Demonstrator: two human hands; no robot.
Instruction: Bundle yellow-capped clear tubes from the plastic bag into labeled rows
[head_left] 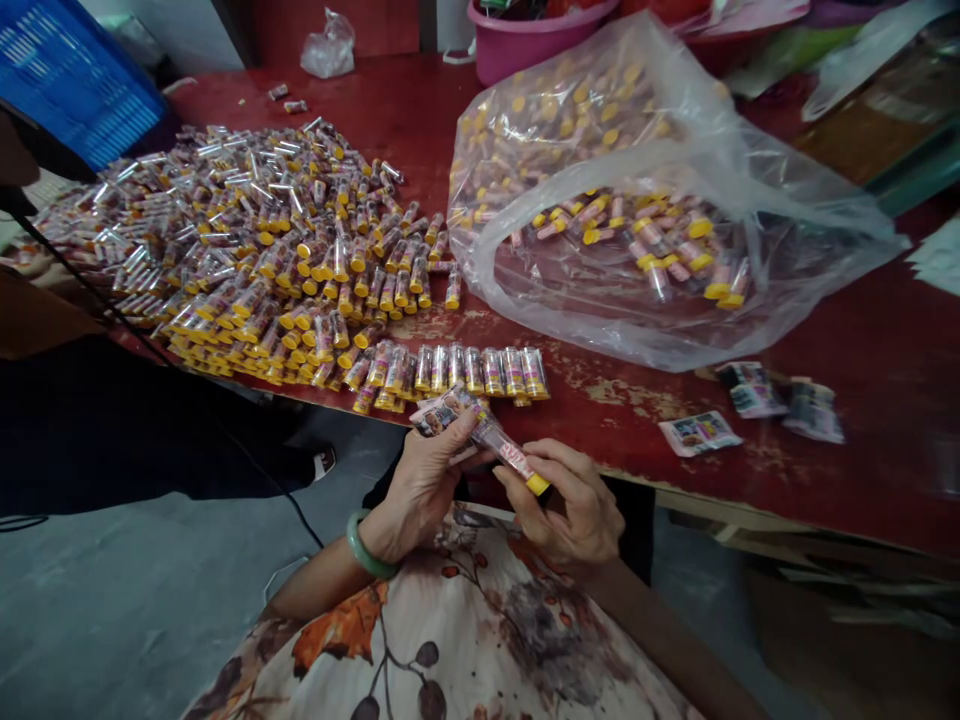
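My left hand (424, 475), with a green bangle at its wrist, is closed on a small printed packet (444, 408), thumb on top. Between the fingers of my right hand (574, 505) is a small clear tube (510, 452) with a pink label, its yellow cap pointing down to the right. The tube's upper end meets the packet and the left fingertips; whether it goes inside the packet I cannot tell. Just beyond my hands, a row of yellow-capped tubes (472, 370) lies side by side along the table edge.
A large heap of tubes (300, 240) covers the left of the red table (600, 420). A clear plastic bag (562, 310) with more tubes lies open at the back. Several printed packets (701, 433) rest at right. Another person's dark clothing (150, 430) shows at left, near a blue crate (75, 80).
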